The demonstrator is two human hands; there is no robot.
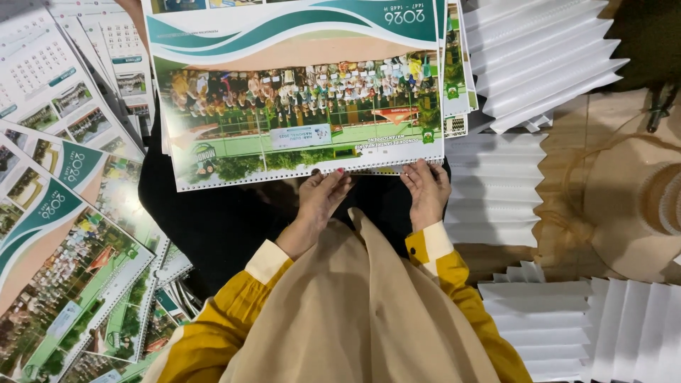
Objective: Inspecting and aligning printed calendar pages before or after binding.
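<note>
A large printed calendar sheet (298,92) with a group photo, green field and teal wave bands lies in front of me, on top of a stack of like sheets. Its near edge has a row of punched holes. My left hand (320,195) touches that punched edge near the middle, fingers bent on the paper. My right hand (425,190) presses the same edge toward its right corner. Both wrists wear yellow sleeves with cream cuffs, and a beige cloth hangs over my lap.
Several more calendar sheets (64,234) fan out on the left. Stacks of folded white paper (539,50) lie at the right and lower right (567,319). A brown paper roll (638,206) sits at the right edge.
</note>
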